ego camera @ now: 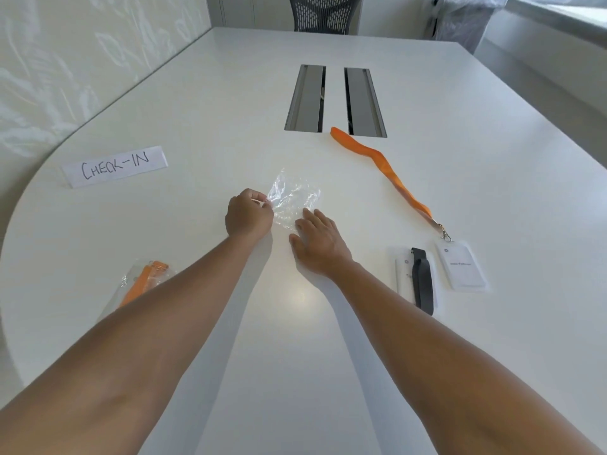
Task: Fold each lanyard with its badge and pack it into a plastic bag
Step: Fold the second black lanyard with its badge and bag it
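The clear plastic bag (292,200) lies crumpled on the tabletop (460,110), just beyond both hands. It looks thin, light and slippery, likely to slide or cling shut, so an edge pinch suits it best. The left hand (249,217) pinches its left edge with curled fingers; the right hand (317,239) rests flat and relaxed on its near edge. Its mouth is hard to make out. The orange lanyard (382,165) and its badge (461,266) lie apart to the right, with unreadable print.
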Demonstrator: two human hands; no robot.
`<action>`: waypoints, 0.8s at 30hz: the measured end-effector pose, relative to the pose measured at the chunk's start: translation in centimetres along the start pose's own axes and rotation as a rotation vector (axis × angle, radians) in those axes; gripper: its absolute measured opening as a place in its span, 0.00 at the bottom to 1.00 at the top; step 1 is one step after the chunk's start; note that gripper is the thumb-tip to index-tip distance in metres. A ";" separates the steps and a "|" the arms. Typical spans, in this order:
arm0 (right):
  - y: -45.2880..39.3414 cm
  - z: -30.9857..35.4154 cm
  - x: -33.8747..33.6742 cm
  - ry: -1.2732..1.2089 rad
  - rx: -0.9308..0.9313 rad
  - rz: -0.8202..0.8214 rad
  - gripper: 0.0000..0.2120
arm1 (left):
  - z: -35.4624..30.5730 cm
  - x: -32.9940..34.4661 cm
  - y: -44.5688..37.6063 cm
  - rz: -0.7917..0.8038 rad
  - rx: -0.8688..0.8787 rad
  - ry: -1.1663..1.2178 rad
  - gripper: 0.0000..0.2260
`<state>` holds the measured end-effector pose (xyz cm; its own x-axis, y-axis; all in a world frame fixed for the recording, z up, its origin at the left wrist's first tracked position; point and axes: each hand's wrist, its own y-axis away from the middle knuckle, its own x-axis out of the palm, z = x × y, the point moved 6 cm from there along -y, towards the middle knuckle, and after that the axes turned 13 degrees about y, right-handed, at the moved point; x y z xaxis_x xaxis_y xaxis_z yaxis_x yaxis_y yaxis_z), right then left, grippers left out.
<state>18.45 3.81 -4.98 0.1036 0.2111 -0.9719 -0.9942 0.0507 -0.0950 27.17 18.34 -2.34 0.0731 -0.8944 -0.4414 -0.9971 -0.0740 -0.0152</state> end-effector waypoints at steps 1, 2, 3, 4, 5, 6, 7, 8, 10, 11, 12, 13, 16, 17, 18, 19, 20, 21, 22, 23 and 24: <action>0.0 0.0 -0.1 0.000 0.006 0.008 0.19 | -0.1 -0.2 0.2 -0.014 0.002 0.012 0.05; 0.0 0.0 -0.1 0.002 0.010 0.013 0.19 | -0.2 -0.3 0.4 -0.023 0.004 0.026 0.05; 0.1 0.0 -0.3 -0.005 0.012 0.011 0.20 | -0.3 -0.4 0.6 -0.029 0.007 0.044 0.05; 0.2 -0.1 -0.4 -0.040 0.025 0.004 0.21 | -0.3 -0.4 0.8 -0.031 0.011 0.074 0.04; 0.4 -0.3 -0.6 -0.111 0.056 -0.010 0.24 | -0.4 -0.5 0.9 -0.030 0.016 0.114 0.03; 0.5 -0.6 -0.8 -0.213 0.106 -0.035 0.28 | -0.4 -0.5 1.0 -0.025 0.024 0.160 0.02; 0.7 -1.0 -1.1 -0.319 0.161 -0.077 0.33 | -0.5 -0.5 1.1 -0.011 0.038 0.210 0.02; 0.9 -1.5 -1.4 -0.392 0.214 -0.134 0.36 | -0.7 -0.4 1.2 0.014 0.057 0.260 0.02; 1.2 -2.4 -2.4 -0.417 0.302 -0.245 0.40 | -1.2 -0.2 1.5 0.085 0.101 0.350 0.02; 1.3 -2.8 -2.9 -0.413 0.334 -0.288 0.41 | -1.5 -0.2 1.7 0.118 0.116 0.382 0.02; 1.4 -3.2 -3.4 -0.413 0.360 -0.323 0.41 | -1.8 -0.3 1.9 0.142 0.125 0.406 0.03; 1.6 -3.6 -4.0 -0.416 0.380 -0.352 0.41 | -2.1 -0.3 2.1 0.162 0.130 0.424 0.04; 2.2 -4.2 -5.6 -0.422 0.380 -0.396 0.35 | -3.1 -0.5 2.6 0.238 0.154 0.452 0.05; 2.4 -4.2 -6.1 -0.415 0.365 -0.404 0.31 | -3.5 -0.5 2.9 0.278 0.166 0.456 0.04; 2.7 -4.3 -6.7 -0.404 0.351 -0.414 0.26 | -3.9 -0.5 3.2 0.320 0.180 0.453 0.04; 2.9 -4.3 -7.3 -0.395 0.340 -0.423 0.20 | -4.4 -0.5 3.5 0.354 0.193 0.448 0.04; 3.2 -4.3 -7.8 -0.394 0.335 -0.427 0.14 | -4.7 -0.5 3.7 0.371 0.203 0.441 0.04; 3.6 -4.4 -8.1 -0.413 0.339 -0.427 0.11 | -4.9 -0.7 3.9 0.366 0.214 0.428 0.04; 4.1 -4.6 -8.2 -0.455 0.355 -0.425 0.09 | -5.1 -0.9 4.1 0.335 0.227 0.408 0.06; 4.7 -4.8 -8.2 -0.517 0.384 -0.419 0.09 | -5.1 -1.1 4.3 0.277 0.235 0.387 0.10; 5.4 -5.0 -8.1 -0.589 0.420 -0.413 0.08 | -5.1 -1.4 4.8 0.202 0.237 0.380 0.13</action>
<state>12.08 -2.52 1.31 0.5718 0.5657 -0.5942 -0.7913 0.5715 -0.2173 22.38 17.03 2.75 -0.1648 -0.9814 -0.0982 -0.9657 0.1808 -0.1864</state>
